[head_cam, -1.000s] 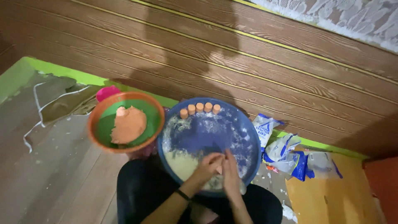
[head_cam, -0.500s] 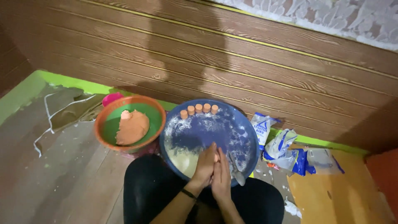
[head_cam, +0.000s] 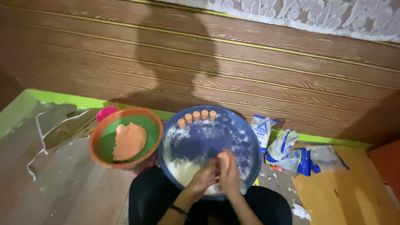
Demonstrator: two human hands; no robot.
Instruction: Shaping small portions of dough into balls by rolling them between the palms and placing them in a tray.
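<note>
Looking down from a head-worn camera, a seated person works over a wide blue tray (head_cam: 250, 137) resting on their lap, its floor dusted with white flour. Both hands meet just above the near side of the tray. The left hand (head_cam: 205, 177) and the right hand (head_cam: 230, 173) are pressed palm to palm, closed around a small orange piece of dough (head_cam: 222, 157) whose top just shows between them. A dark band circles the left wrist.

Along the far rim of the tray sits a short curved row of five small orange dough rounds (head_cam: 196, 116), touching or nearly touching one another. A heap of loose flour (head_cam: 183, 171) lies in the near left part of the tray, just beside the hands.

To the left of the tray, touching its edge, stands an orange bowl with a green inside (head_cam: 152, 127), holding a lump of orange dough (head_cam: 129, 141). A pink container (head_cam: 106, 112) peeks out behind that bowl. To the right of the tray, blue and white flour bags (head_cam: 287, 148) lie crumpled on the floor against a brown wood-grain wall (head_cam: 271, 62).
</note>
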